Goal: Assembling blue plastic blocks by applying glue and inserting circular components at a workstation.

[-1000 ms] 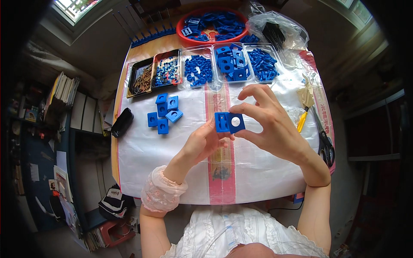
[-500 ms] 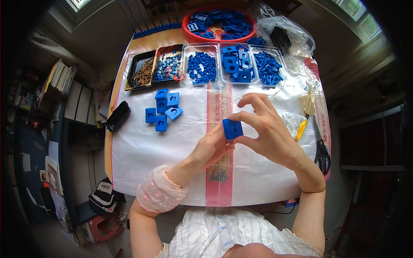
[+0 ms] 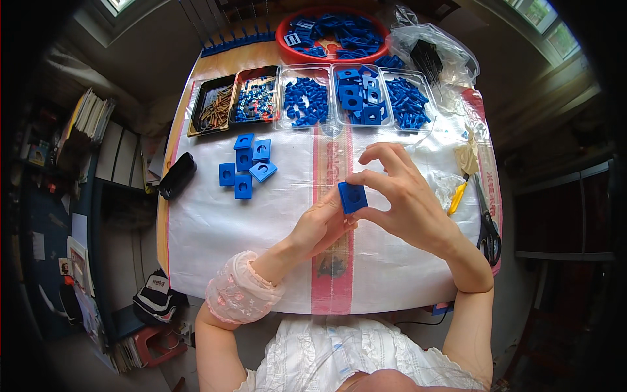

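Holding the blue square block (image 3: 353, 198) up in front, above the sheet-covered surface (image 3: 392, 281). Clamping its left side in the left hand (image 3: 320, 225), with part of that grip hiding behind the block. Pinching it in the right hand (image 3: 411, 199), index finger at the top edge, thumb near the lower right corner; reading both grips as closed on the block. Seeing little beyond its upper face, so being unable to tell finished from unfinished; judging it as being in work, not yet set down.

Moving outward, to the left: counting six loose blue squares (image 3: 244, 159) lying in a cluster, some touching. Supposing a batch in hand, perhaps done, perhaps waiting; not telling which.

Farther: finding plenty left in the row of trays, with brass-coloured screws (image 3: 217, 110), mixed small parts (image 3: 257, 99), small blue pieces (image 3: 305, 101) and stacked blue squares (image 3: 353, 102) filling them. Judging the work as being far from over.

Farthest: noting heaped blue parts (image 3: 356, 42) filling the red basin (image 3: 284, 47), thin rods rising from a blue rack (image 3: 238, 47) beside it.
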A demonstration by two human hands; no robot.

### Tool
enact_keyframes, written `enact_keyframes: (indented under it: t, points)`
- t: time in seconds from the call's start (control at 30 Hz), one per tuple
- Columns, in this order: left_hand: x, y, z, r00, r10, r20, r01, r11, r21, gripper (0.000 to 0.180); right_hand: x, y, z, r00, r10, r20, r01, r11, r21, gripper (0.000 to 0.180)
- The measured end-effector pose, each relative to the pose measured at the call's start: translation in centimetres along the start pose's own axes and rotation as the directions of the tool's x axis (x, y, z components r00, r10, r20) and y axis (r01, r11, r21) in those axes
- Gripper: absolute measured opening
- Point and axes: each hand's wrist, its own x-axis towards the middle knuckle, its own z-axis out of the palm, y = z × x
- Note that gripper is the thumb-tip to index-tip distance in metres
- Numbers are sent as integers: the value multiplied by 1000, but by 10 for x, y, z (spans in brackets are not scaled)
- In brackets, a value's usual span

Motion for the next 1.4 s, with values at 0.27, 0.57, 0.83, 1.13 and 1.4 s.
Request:
enact_keyframes:
  t: [0.27, 0.57, 0.83, 1.13, 1.4]
  points:
    - [0, -2, -2, 1000, 9, 21, -9, 1000, 12, 45, 0, -1, 0, 1000, 7, -3, -7, 1000, 11, 39]
    - [0, -3, -4, 999, 22, 37, -22, 1000, 1, 37, 0, -1, 0, 1000, 5, -5, -5, 1000, 9, 40]
    - [0, 0, 0, 999, 32, 18, -33, 999, 31, 34, 0, -2, 0, 1000, -11, -13, 11, 1000, -8, 39]
    - [0, 1, 1, 999, 40, 6, -41, 998, 55, 34, 0, -2, 0, 1000, -19, -17, 19, 1000, -11, 40]
    - [-1, 0, 0, 999, 39, 13, -39, 998, 58, 33, 0, -2, 0, 1000, -19, -13, 19, 1000, -6, 40]
